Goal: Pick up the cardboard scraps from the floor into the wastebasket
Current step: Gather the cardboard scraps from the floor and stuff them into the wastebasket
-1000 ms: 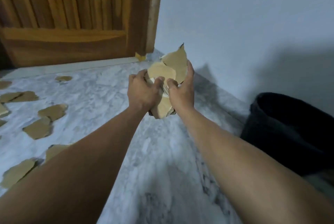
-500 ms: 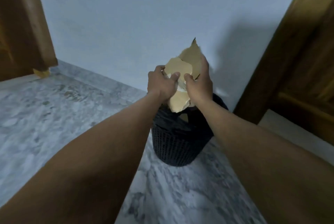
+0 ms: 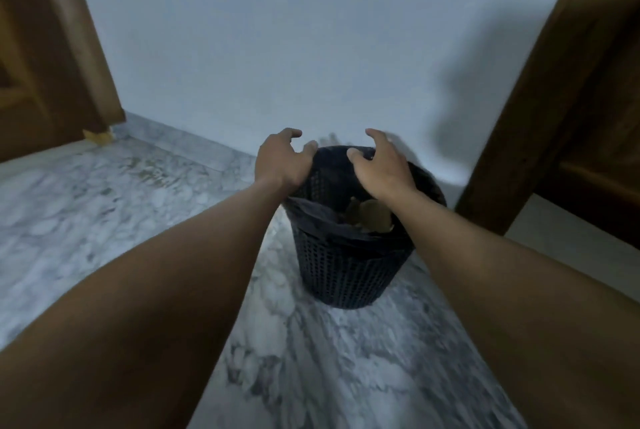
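A black perforated wastebasket [image 3: 343, 272] with a dark liner stands on the marble floor against the wall. Brown cardboard scraps [image 3: 369, 217] lie inside it, partly hidden by my right forearm. My left hand [image 3: 282, 160] hovers over the basket's left rim, fingers spread and holding nothing. Over the middle of the opening, my right hand [image 3: 381, 163] is also spread and holds nothing. No scraps show on the floor in this view.
A pale wall rises just behind the basket. A wooden door frame [image 3: 526, 117] stands close on the right, and another wooden door [image 3: 52, 58] at the far left. Grey-white marble floor [image 3: 121, 214] spreads to the left and toward me.
Both hands held a bundle of cardboard scraps together and carried it over the basket. The hands have since parted, and the scraps now lie inside the basket.
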`<state>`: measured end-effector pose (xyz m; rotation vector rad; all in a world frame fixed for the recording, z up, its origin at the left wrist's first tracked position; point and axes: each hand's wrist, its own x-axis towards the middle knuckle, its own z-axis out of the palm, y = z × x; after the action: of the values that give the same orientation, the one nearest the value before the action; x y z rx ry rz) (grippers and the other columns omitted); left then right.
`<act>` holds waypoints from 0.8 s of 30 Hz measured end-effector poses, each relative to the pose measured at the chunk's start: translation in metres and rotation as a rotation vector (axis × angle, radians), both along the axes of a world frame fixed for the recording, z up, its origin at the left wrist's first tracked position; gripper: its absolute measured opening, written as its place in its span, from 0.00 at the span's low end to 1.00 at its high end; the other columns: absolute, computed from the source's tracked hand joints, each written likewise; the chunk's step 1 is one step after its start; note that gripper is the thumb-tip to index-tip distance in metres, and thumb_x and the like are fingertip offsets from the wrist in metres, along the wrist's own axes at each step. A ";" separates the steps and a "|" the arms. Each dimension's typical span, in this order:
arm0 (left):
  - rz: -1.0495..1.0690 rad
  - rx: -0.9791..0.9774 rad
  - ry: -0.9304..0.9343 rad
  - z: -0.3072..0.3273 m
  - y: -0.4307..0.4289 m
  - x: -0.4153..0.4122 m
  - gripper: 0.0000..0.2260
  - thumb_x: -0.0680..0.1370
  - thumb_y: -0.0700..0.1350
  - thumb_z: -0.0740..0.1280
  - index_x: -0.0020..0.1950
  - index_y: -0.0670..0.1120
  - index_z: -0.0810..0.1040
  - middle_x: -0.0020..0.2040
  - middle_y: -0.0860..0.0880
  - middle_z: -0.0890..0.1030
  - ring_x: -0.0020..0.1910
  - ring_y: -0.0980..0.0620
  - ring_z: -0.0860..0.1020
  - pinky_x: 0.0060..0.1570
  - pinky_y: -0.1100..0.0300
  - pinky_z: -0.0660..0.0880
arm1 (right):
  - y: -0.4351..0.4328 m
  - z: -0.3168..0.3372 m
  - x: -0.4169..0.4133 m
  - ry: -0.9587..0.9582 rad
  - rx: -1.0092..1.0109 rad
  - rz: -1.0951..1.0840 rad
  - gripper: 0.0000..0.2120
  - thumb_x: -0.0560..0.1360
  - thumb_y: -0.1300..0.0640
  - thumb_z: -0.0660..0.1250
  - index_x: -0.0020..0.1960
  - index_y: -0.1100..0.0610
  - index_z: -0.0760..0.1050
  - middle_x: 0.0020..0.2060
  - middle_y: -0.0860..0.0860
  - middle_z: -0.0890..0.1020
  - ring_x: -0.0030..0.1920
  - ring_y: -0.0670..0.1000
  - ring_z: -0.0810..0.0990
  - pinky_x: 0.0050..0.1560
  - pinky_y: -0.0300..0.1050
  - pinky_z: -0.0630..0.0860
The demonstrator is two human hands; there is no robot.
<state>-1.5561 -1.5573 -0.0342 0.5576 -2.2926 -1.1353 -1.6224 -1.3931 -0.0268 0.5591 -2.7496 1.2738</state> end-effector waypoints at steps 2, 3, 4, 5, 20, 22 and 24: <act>0.008 -0.050 -0.005 -0.001 -0.004 0.009 0.22 0.81 0.56 0.65 0.73 0.48 0.74 0.70 0.45 0.75 0.66 0.46 0.75 0.59 0.58 0.67 | -0.007 0.001 0.004 0.044 0.018 0.009 0.28 0.81 0.43 0.60 0.79 0.45 0.59 0.75 0.50 0.67 0.72 0.55 0.70 0.63 0.49 0.68; 0.030 -0.071 -0.018 -0.004 -0.018 0.022 0.22 0.81 0.57 0.64 0.73 0.49 0.74 0.70 0.45 0.75 0.66 0.45 0.75 0.59 0.57 0.67 | -0.024 0.001 0.010 0.060 0.027 0.040 0.28 0.81 0.44 0.60 0.80 0.45 0.59 0.75 0.50 0.67 0.71 0.54 0.70 0.63 0.49 0.68; 0.065 -0.090 -0.032 -0.008 -0.037 0.037 0.22 0.81 0.57 0.64 0.72 0.49 0.74 0.70 0.44 0.75 0.66 0.45 0.75 0.60 0.56 0.69 | -0.045 -0.001 0.019 0.070 0.035 0.079 0.29 0.81 0.44 0.60 0.80 0.46 0.59 0.76 0.51 0.66 0.71 0.54 0.70 0.64 0.49 0.68; 0.106 -0.111 -0.044 -0.014 -0.056 0.054 0.22 0.81 0.57 0.64 0.72 0.49 0.74 0.70 0.43 0.75 0.67 0.44 0.75 0.61 0.54 0.70 | -0.067 -0.003 0.030 0.079 0.046 0.128 0.29 0.81 0.43 0.60 0.80 0.46 0.59 0.76 0.51 0.66 0.70 0.54 0.71 0.65 0.50 0.69; 0.766 -0.053 -0.386 -0.150 -0.242 0.403 0.22 0.82 0.57 0.63 0.74 0.50 0.73 0.72 0.42 0.73 0.69 0.39 0.72 0.63 0.46 0.73 | -0.330 -0.132 0.244 -0.052 0.263 0.794 0.34 0.81 0.37 0.60 0.82 0.44 0.52 0.80 0.52 0.57 0.77 0.59 0.63 0.72 0.61 0.67; 0.835 -0.058 -0.458 -0.175 -0.243 0.450 0.23 0.82 0.57 0.63 0.75 0.50 0.73 0.73 0.42 0.73 0.72 0.39 0.68 0.67 0.46 0.69 | -0.348 -0.164 0.280 -0.099 0.349 0.895 0.35 0.80 0.35 0.59 0.82 0.43 0.50 0.81 0.52 0.54 0.79 0.58 0.59 0.74 0.62 0.63; 0.886 -0.080 -0.536 -0.202 -0.241 0.493 0.28 0.79 0.63 0.61 0.75 0.51 0.71 0.73 0.43 0.72 0.73 0.39 0.66 0.71 0.45 0.65 | -0.361 -0.194 0.314 -0.150 0.453 0.995 0.37 0.80 0.33 0.59 0.82 0.42 0.48 0.82 0.52 0.50 0.81 0.57 0.53 0.76 0.63 0.58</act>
<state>-1.0635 -1.7987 -0.2359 1.7789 -2.0471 -0.4741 -1.3083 -1.7545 -0.2205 2.1223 -2.9355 0.7183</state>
